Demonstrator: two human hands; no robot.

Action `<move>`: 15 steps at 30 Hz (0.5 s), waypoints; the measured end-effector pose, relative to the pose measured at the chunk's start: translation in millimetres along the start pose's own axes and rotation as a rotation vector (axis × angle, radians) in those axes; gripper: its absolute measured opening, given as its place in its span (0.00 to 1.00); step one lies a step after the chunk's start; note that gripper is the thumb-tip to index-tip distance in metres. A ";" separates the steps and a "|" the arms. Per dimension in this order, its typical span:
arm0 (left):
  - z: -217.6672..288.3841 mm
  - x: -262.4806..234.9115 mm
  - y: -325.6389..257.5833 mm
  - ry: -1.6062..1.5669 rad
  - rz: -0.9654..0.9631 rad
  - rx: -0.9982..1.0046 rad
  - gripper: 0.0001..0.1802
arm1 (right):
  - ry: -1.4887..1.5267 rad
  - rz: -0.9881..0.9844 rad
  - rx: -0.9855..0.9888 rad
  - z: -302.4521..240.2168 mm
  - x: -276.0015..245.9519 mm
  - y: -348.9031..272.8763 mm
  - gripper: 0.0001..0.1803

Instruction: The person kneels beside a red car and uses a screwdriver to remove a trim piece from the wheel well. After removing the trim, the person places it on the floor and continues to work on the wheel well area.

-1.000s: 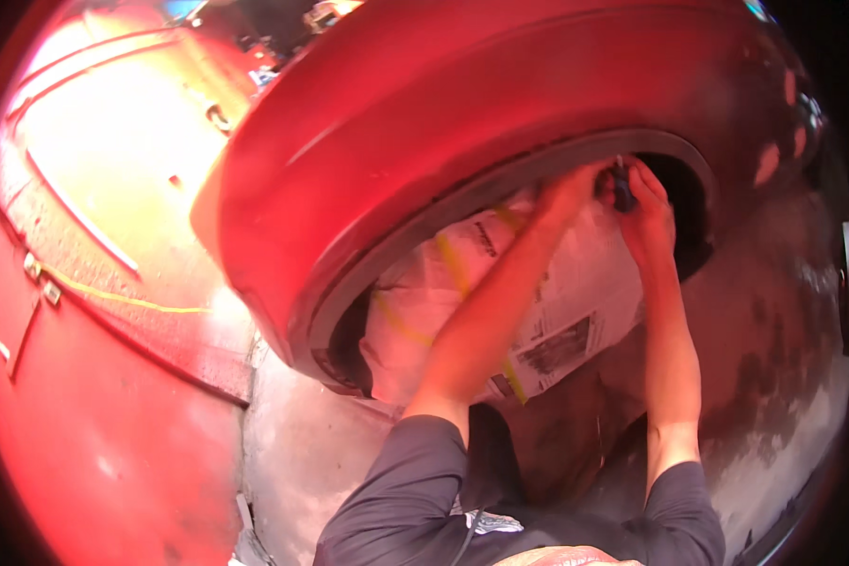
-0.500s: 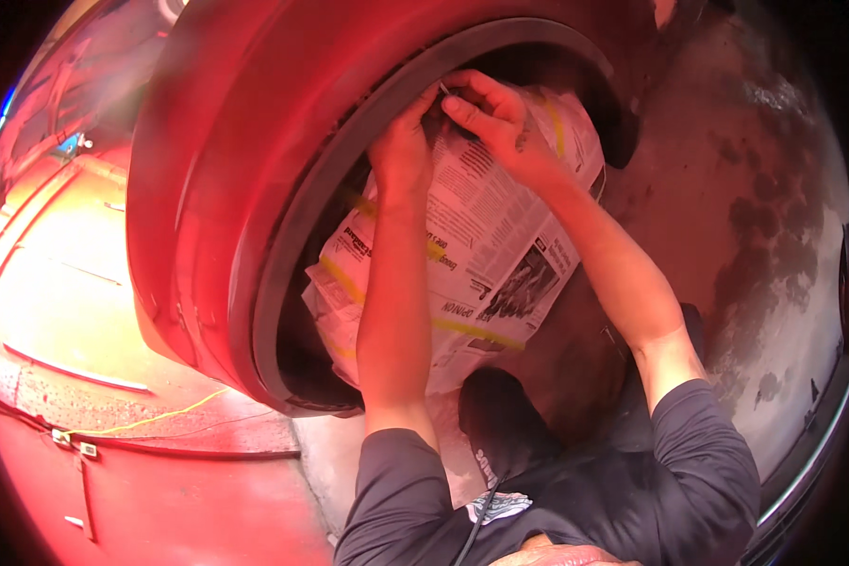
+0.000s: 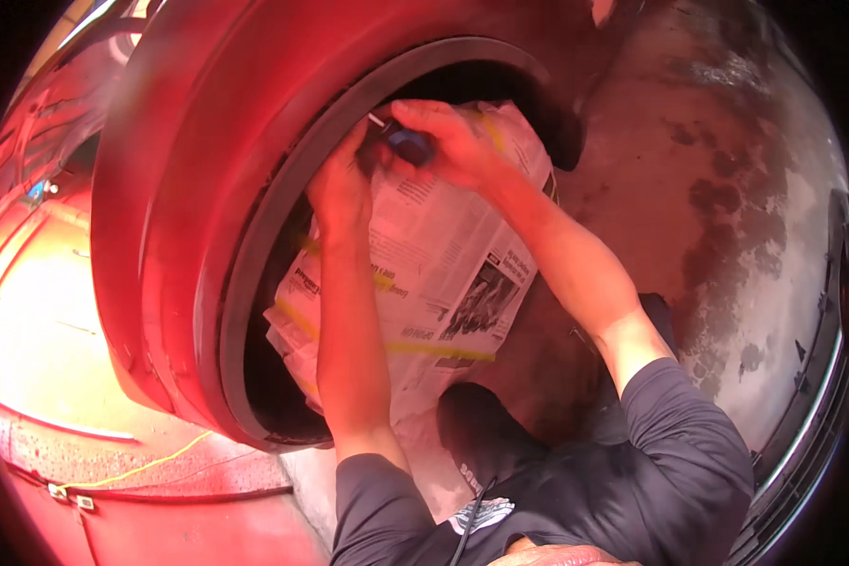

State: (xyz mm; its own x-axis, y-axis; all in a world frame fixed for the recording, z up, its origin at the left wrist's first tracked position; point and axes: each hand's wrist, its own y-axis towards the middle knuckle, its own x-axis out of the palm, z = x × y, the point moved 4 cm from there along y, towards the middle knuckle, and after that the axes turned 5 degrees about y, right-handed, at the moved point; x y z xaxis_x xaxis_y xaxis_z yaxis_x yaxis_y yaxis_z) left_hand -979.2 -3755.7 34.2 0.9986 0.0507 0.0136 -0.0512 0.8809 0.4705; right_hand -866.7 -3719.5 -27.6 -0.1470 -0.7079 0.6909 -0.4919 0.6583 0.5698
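A red car wheel arch (image 3: 174, 179) with a black rubber-like trim (image 3: 283, 203) curves over a wheel covered in newspaper (image 3: 443, 274) held by yellow tape strips. My left hand (image 3: 341, 184) presses on the paper right at the inner edge of the trim. My right hand (image 3: 443, 141) is closed around a small dark blue tool (image 3: 408, 143) with a thin tip pointing toward the trim, just beside my left hand.
Stained concrete floor (image 3: 726, 217) lies to the right. A glossy red body panel (image 3: 38, 321) fills the left side, with a yellow cord (image 3: 151, 464) low on it. My dark knee (image 3: 472, 424) sits under the papered wheel.
The view shifted slightly right and closer. My right hand, flat on the newspaper half a second ago, now grips the small blue tool at the trim; my left hand stays at the arch edge.
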 end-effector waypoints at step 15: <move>-5.2 -10.4 6.0 -0.109 -0.050 0.134 0.16 | -0.742 0.179 -0.483 5.6 12.7 7.2 0.13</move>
State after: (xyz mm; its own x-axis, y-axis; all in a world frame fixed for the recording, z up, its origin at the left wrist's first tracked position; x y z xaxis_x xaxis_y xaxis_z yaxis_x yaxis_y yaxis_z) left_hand -990.0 -3748.4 32.3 0.9956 -0.0498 0.0795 -0.0063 0.8100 0.5865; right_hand -876.9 -3725.2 -17.3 -0.7848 -0.4576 0.4180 -0.0188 0.6917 0.7219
